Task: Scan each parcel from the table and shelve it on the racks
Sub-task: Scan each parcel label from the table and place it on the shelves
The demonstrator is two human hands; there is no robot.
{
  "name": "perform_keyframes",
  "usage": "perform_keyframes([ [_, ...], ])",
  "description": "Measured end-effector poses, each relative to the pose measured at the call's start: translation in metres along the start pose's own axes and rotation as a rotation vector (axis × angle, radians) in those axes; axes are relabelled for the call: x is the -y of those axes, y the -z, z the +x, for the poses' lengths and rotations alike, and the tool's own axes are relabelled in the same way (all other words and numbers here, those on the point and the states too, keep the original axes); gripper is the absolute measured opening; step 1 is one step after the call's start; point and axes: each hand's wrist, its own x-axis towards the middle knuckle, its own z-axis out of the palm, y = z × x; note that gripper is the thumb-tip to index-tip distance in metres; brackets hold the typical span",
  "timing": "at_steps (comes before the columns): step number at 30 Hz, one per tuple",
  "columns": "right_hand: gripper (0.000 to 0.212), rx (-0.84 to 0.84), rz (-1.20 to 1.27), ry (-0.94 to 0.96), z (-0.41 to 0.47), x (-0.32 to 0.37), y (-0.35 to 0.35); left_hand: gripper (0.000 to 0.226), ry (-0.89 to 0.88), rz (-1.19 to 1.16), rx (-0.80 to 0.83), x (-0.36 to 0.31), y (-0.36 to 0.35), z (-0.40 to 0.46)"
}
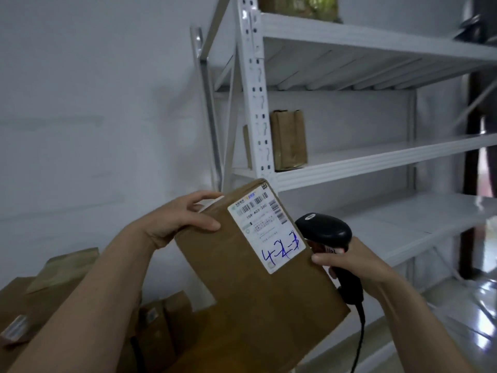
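Observation:
I hold a brown cardboard parcel (242,278) tilted in front of me, its white shipping label (266,230) facing up with blue handwriting on it. My left hand (183,219) grips the parcel's upper left edge, thumb on the top face. My right hand (349,262) grips a black corded barcode scanner (326,232) and its thumb presses the parcel's right edge beside the label. The scanner's head sits just right of the label. The white metal rack (349,162) stands straight ahead.
A brown parcel (289,140) stands upright at the left end of the middle shelf, and another (298,6) sits on the top shelf. Several brown parcels (53,286) are piled at lower left. The lower shelves (403,219) are bare. A white wall is on the left.

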Motion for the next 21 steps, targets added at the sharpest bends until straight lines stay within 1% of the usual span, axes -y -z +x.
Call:
perform_keyframes([
  [2,0.058,-0.066,0.010,-0.012,-0.001,-0.004,0.028,0.086,-0.034,0.009,-0.032,-0.016,-0.014,0.024],
  [5,0.057,-0.136,0.015,-0.057,-0.005,-0.012,0.072,0.080,-0.100,-0.013,-0.025,-0.041,-0.032,0.057],
  [7,0.058,-0.159,0.025,-0.081,-0.009,-0.020,0.101,0.080,-0.128,-0.036,-0.030,-0.058,-0.044,0.079],
  [9,0.058,-0.173,0.127,-0.092,-0.010,-0.029,0.126,0.078,-0.152,-0.049,-0.021,-0.074,-0.058,0.101],
  [11,0.050,-0.203,0.281,-0.083,-0.007,-0.039,0.146,0.075,-0.171,-0.044,0.005,-0.091,-0.075,0.120],
  [13,0.043,-0.233,0.393,-0.049,0.000,-0.045,0.161,0.076,-0.188,-0.030,-0.010,-0.110,-0.091,0.141],
  [15,0.037,-0.279,0.485,0.007,0.011,-0.048,0.173,0.075,-0.225,-0.027,-0.092,-0.131,-0.108,0.162],
  [17,0.029,-0.347,0.561,0.049,0.024,-0.046,0.186,0.065,-0.286,-0.058,-0.255,-0.151,-0.129,0.183],
  [19,0.026,-0.411,0.596,0.060,0.037,-0.040,0.198,0.045,-0.328,-0.161,-0.441,-0.169,-0.152,0.203],
  [20,0.028,-0.436,0.611,0.058,0.044,-0.038,0.203,0.039,-0.342,-0.236,-0.505,-0.178,-0.165,0.212],
  [21,0.030,-0.449,0.629,0.057,0.051,-0.036,0.208,0.040,-0.360,-0.301,-0.554,-0.185,-0.179,0.220],
])
